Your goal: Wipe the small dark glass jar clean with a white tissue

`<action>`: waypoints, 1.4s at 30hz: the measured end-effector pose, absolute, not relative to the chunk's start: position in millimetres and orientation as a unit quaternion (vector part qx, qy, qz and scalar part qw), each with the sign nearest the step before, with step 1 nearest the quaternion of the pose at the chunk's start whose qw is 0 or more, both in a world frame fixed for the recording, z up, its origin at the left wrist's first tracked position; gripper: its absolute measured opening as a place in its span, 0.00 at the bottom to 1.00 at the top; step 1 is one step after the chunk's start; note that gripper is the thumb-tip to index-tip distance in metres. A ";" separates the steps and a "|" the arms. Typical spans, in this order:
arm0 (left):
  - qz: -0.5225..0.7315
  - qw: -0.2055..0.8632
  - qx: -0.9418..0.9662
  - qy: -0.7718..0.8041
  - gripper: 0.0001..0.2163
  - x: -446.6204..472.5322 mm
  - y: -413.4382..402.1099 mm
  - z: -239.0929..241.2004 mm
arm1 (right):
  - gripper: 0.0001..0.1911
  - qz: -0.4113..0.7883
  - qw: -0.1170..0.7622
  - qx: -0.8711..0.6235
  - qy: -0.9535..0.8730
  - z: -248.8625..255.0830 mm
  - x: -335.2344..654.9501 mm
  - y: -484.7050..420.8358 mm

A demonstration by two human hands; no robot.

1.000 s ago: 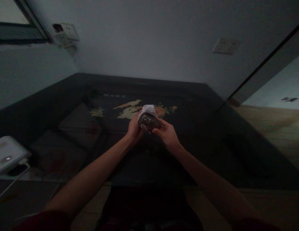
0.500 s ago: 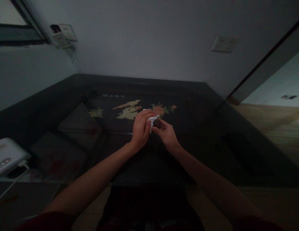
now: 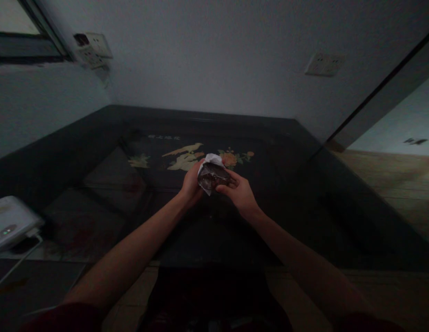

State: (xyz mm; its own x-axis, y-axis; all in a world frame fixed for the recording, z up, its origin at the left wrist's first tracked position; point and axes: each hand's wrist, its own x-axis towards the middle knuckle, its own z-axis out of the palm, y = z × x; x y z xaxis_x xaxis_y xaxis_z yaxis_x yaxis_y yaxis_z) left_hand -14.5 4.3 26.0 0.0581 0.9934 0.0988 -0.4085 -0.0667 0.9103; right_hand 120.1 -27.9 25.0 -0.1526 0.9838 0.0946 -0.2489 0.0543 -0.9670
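Observation:
My left hand cups a crumpled white tissue, its fingers partly hidden behind the tissue. On the tissue rests a dark brown, shiny object with a rounded outline; the dim light does not show its exact kind. My right hand pinches that object's right edge between thumb and fingers. Both hands are close together above the dark glossy tabletop, in front of an inlaid picture of a bird and flowers.
At the left edge of the table sits a white device with a white cable. A pale wall with a double socket rises behind the table; more sockets are at the left corner. Tiled floor shows at right.
My left hand has opened out from around the dark object and shifted slightly left and down. The object's broad face now shows, with the tissue spread behind it. My right hand keeps its grip.

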 end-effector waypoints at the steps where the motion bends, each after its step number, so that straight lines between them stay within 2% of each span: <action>1: 0.601 0.574 0.432 0.350 0.18 -14.0 2.7 26.1 | 0.33 0.576 0.535 -0.373 -0.493 25.2 120.2 -27.9; 5: 0.642 0.428 0.514 0.375 0.20 -12.7 -9.7 26.2 | 0.30 0.568 0.542 -0.372 -0.495 25.9 121.0 -28.8; 10: 0.600 0.158 0.710 0.332 0.15 -11.2 -24.3 29.9 | 0.27 0.545 0.548 -0.397 -0.494 22.3 120.9 -28.0; 13: 0.578 0.088 0.746 0.319 0.15 -10.1 -26.4 32.3 | 0.24 0.540 0.549 -0.404 -0.494 20.1 120.0 -27.0; 16: 0.608 0.160 0.700 0.340 0.15 -10.0 -24.5 34.2 | 0.26 0.548 0.550 -0.394 -0.492 20.9 119.9 -27.3; 20: 0.639 0.382 0.566 0.355 0.17 -11.5 -14.5 33.3 | 0.31 0.562 0.543 -0.388 -0.489 24.7 121.3 -28.5; 24: 0.613 0.568 0.438 0.331 0.16 -12.6 -2.9 31.1 | 0.33 0.575 0.532 -0.368 -0.502 27.7 122.4 -28.9; 26: 0.591 0.616 0.419 0.308 0.17 -12.4 -1.1 31.1 | 0.33 0.575 0.528 -0.356 -0.513 28.7 122.4 -29.1; 28: 0.600 0.613 0.417 0.301 0.18 -11.8 -2.5 31.4 | 0.32 0.573 0.528 -0.346 -0.523 29.6 122.2 -29.4; 32: 0.645 0.481 0.489 0.338 0.20 -12.5 -11.2 32.3 | 0.33 0.570 0.535 -0.338 -0.525 30.5 122.1 -29.8; 35: 0.650 0.338 0.589 0.342 0.21 -15.4 -18.8 33.3 | 0.32 0.565 0.539 -0.356 -0.514 29.4 121.6 -29.9; 39: 0.618 0.125 0.716 0.299 0.16 -17.8 -24.5 34.5 | 0.27 0.562 0.543 -0.379 -0.495 25.2 120.1 -29.5; 42: 0.587 0.063 0.750 0.298 0.16 -17.2 -24.9 35.8 | 0.24 0.558 0.550 -0.385 -0.488 22.4 119.1 -28.8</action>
